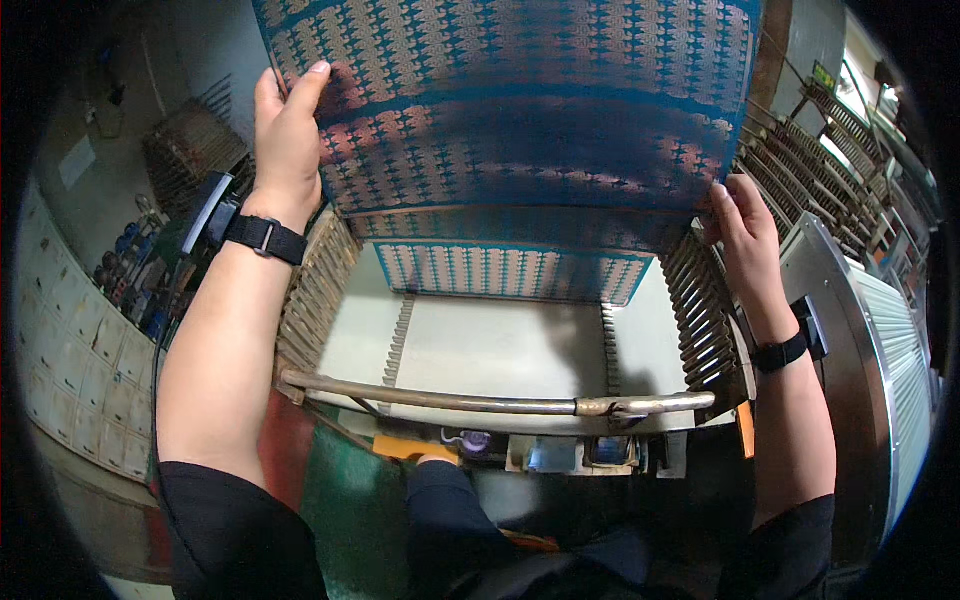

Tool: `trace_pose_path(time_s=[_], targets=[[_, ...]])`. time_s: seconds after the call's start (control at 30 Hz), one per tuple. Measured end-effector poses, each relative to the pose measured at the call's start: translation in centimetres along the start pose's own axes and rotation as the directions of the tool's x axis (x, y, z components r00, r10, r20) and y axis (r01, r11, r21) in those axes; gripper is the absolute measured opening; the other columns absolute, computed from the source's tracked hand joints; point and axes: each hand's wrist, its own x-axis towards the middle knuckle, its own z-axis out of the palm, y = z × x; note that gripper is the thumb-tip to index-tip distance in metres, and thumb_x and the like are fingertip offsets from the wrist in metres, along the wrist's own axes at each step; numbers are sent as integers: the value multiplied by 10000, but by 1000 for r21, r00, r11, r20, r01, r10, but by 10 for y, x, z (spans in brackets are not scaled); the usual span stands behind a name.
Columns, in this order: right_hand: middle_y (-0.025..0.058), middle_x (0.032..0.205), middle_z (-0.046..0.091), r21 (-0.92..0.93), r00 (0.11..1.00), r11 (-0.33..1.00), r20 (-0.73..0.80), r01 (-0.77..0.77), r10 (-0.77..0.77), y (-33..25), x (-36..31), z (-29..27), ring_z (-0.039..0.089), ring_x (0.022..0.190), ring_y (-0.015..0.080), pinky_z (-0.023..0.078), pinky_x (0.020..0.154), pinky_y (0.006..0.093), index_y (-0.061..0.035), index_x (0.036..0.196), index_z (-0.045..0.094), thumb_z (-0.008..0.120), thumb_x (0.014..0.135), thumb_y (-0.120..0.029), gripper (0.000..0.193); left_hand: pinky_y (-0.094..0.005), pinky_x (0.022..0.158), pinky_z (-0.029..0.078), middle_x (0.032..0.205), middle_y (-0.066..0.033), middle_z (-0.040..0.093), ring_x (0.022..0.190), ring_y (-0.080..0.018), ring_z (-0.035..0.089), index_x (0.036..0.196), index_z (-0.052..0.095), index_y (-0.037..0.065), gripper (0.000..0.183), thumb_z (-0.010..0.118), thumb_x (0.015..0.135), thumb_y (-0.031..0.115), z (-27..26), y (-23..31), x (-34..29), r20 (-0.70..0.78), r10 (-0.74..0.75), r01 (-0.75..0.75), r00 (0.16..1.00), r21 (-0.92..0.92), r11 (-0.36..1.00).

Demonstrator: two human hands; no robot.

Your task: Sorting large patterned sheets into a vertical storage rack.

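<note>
A large panel (530, 110) with rows of copper-coloured patterns on blue hangs tilted in front of me, its top cut off by the view. My left hand (288, 145) is closed on its left edge, with the thumb up on the near side. Lower on the opposite edge, my right hand (745, 225) pinches the panel near its bottom corner. The panel's lower part is between the slotted sides of a metal rack (450, 400). Behind and below it, another blue patterned panel (515, 272) stands in the rack's slots.
Slotted rack walls (318, 285) rise at both sides, and a tubular bar crosses the front. To the right stands a metal-framed machine (850, 330) with a ribbed pale cover. More racks (810, 150) are behind it. Lockers (85, 370) line the left side. Small items lie below the bar.
</note>
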Motion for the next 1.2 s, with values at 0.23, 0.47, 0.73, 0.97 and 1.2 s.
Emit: trace_pose_path(time_s=[0.23, 0.47, 0.73, 0.97, 1.2], targets=[[104, 891, 668, -272, 1000, 962, -1, 28, -30, 22, 7, 0, 596, 842, 145, 504, 761, 332, 33, 1090, 630, 656, 1003, -217, 267, -321, 895, 511, 1062, -59, 666, 1007, -155, 638, 1235, 562, 23, 315, 670, 1002, 205, -9, -12, 7, -40, 71, -66, 997, 126, 990], [205, 914, 709, -357, 996, 933, -50, 47, -69, 7, 5, -1, 700, 850, 282, 543, 794, 388, 33, 1086, 628, 672, 970, -221, 283, -384, 1193, 309, 1521, -158, 451, 1417, -242, 431, 1529, 384, -19, 642, 655, 1023, 269, -12, -8, 18, -72, 181, -163, 981, 201, 966], [169, 1003, 675, -549, 906, 749, 37, 371, -422, -47, -16, -19, 649, 985, 379, 522, 904, 448, -12, 1095, 653, 684, 930, -166, 227, -394, 1202, 308, 1502, -185, 494, 1416, -285, 452, 1493, 464, 20, 548, 627, 1032, 267, 4, 36, 44, 137, 662, -633, 737, 482, 606], [197, 876, 676, -348, 718, 881, 696, 321, 13, -110, -129, 34, 686, 869, 408, 547, 749, 525, -40, 958, 614, 583, 1010, -370, 336, -448, 1215, 332, 1545, -226, 460, 1435, -393, 425, 1520, 430, 4, 710, 609, 979, 427, 116, 107, 37, 532, 550, -750, 644, 581, 316], [140, 766, 641, -329, 834, 841, 503, 430, -230, -95, -148, 45, 672, 750, 360, 542, 667, 469, -62, 877, 604, 625, 984, -364, 320, -437, 1121, 460, 1452, -199, 576, 1335, -350, 568, 1539, 458, 131, 705, 544, 1006, 583, 128, 89, 77, 759, 114, -762, 641, 610, 216]])
